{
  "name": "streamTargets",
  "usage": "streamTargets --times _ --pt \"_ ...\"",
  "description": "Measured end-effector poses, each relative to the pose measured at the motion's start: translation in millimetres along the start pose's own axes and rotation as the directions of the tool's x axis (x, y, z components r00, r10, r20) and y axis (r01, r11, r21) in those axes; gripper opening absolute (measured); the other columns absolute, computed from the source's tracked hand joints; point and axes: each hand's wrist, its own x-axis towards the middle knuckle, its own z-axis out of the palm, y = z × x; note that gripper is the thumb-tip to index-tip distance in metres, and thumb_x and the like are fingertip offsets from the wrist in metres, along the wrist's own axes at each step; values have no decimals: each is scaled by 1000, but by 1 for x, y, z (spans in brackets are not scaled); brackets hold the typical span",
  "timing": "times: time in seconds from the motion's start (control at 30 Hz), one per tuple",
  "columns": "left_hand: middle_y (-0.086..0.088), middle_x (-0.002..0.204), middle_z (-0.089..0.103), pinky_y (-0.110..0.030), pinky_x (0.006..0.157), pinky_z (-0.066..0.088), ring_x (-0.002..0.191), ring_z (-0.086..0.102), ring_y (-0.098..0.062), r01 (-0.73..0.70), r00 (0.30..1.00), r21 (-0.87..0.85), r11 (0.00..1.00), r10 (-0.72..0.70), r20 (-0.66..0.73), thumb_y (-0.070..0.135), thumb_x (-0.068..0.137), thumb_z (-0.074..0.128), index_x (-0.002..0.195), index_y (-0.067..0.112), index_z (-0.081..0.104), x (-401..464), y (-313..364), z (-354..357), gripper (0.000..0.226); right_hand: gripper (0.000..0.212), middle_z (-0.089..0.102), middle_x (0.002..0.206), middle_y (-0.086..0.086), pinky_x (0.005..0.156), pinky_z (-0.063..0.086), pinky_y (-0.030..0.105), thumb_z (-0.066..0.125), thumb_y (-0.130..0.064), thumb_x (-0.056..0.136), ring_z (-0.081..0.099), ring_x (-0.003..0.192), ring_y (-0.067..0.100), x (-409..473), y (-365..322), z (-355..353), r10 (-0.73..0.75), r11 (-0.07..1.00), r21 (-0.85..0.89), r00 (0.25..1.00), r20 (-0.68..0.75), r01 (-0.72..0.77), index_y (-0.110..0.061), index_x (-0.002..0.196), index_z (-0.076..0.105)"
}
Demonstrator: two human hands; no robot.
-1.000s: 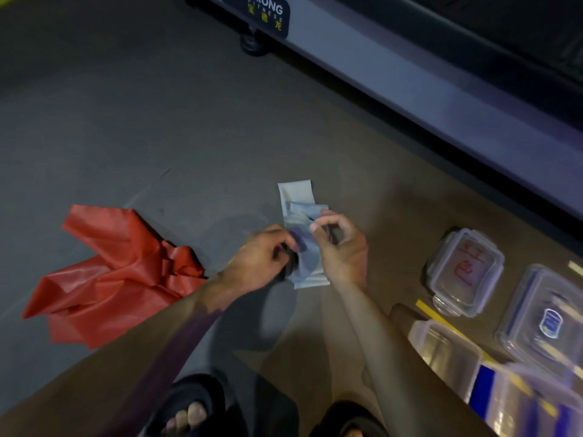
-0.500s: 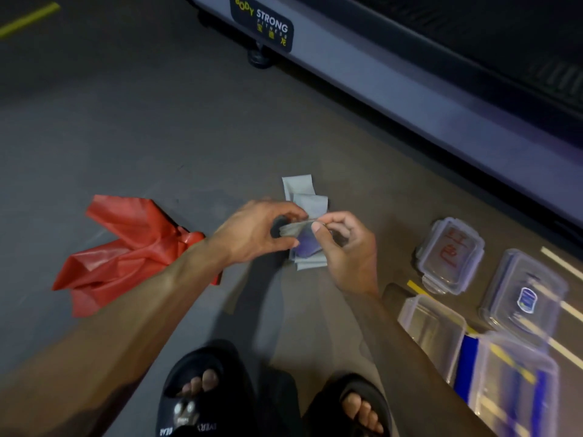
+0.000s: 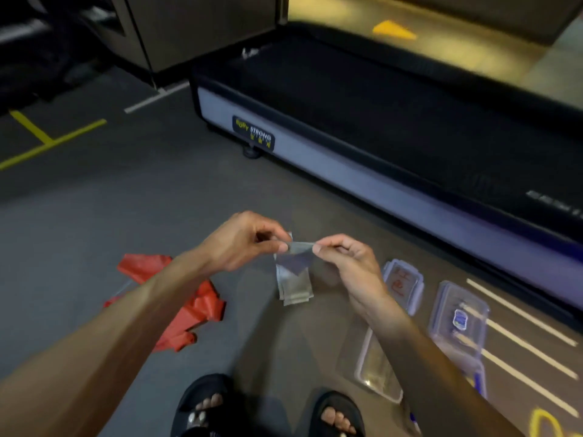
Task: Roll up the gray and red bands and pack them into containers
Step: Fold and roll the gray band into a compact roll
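Centre of frame: gray band (image 3: 295, 275) held between both hands, its top edge stretched from the left hand (image 3: 243, 241) to the right hand (image 3: 345, 260), the rest hanging folded below them. Each hand pinches a top corner between thumb and forefinger. Red band (image 3: 192, 307) lies crumpled on the floor at lower left, under the left forearm. Clear containers (image 3: 378, 367) and lids (image 3: 403, 285) at lower right.
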Motion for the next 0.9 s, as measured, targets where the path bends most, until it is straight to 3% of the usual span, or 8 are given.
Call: streamTargets --times 0.07,0.13,0.23,0.33,0.4,0.57,0.7,0.9 --pt "6 93 79 -33 85 54 86 69 -7 -36 999 -84 996 36 -4 25 90 77 100 23 79 -5 32 -17 10 17 72 71 -4 65 44 16 75 0 86 60 63 2 -12 -38 0 -8 1000 -16 1000 6 9 -15 80 73" --pt "-1 88 76 -32 82 52 82 65 -10 -71 997 -142 987 68 -29 17 94 73 104 24 74 -11 66 -33 13 17 72 74 -1 69 44 22 77 -2 85 60 70 8 -28 -76 0 -38 998 -43 999 10 39 -17 78 74" --pt "11 72 60 -24 69 41 67 50 -7 -97 995 -130 987 91 -50 15 99 65 111 28 63 -24 113 -51 18 19 68 69 -1 67 43 21 76 1 85 56 67 9 -55 -127 0 -105 993 -57 994 19 106 -17 79 70" --pt "19 66 56 -23 63 36 63 42 -4 -106 992 -101 989 99 -76 5 101 57 102 20 61 -41 151 -57 15 23 64 67 2 64 41 19 73 5 85 55 61 7 -83 -161 0 -159 983 -95 987 10 159 -17 88 68" --pt "21 67 59 -22 63 37 62 45 1 -114 985 -71 991 104 -136 0 100 56 92 16 67 -52 170 -53 21 23 63 69 2 65 42 20 70 7 85 55 62 7 -98 -171 0 -192 974 -124 981 -8 190 -16 89 70" --pt "15 81 72 -30 72 48 74 60 -4 -65 956 -78 995 40 -292 11 98 62 86 36 74 -76 176 -34 30 17 74 78 -3 70 48 13 68 9 86 64 73 4 -128 -175 -4 -261 944 -214 965 -18 252 -7 86 77" --pt "18 92 77 -24 88 52 92 70 2 -44 949 -93 995 13 -315 18 98 66 87 39 75 -85 181 -26 25 24 78 82 -5 73 49 12 68 8 86 68 78 2 -139 -170 -8 -282 922 -284 959 -24 264 -13 83 80" --pt "23 94 75 -21 86 52 93 68 5 1 957 29 1000 7 -289 29 99 65 97 37 76 -94 194 -31 13 23 79 88 -8 73 48 8 68 5 88 69 81 -3 -145 -172 -8 -257 947 -215 964 -63 238 -14 87 81"
